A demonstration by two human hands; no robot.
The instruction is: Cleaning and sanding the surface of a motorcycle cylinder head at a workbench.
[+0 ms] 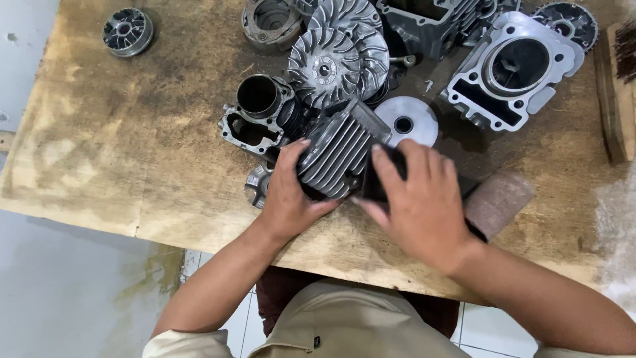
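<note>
You are gripping a grey, finned metal engine cylinder (338,156) with both hands on the worn, stained wooden table (132,132). Your left hand (286,195) is wrapping its lower left end, thumb lying across the fins, probably steadying it against rolling, while your right hand (417,199) is pressing a dark, flat block-like piece (376,185) against its right end, fingers spread flat; whether that piece is part of the cylinder I cannot tell. Touching the cylinder on its upper left, a second grey cylinder block with an open round bore (258,109) is lying. Just above the cylinder, two silver fan-bladed pulley discs (338,53) are overlapping, and a plain silver disc with a centre hole (405,120) is resting at its upper right. Well to the upper right, a large pale cylinder casting (513,69) is sitting. A brown roll of abrasive paper (498,201) is lying beside your right wrist. Left of the cylinder the table is offering open room; the near edge is running close beneath your wrists.
</note>
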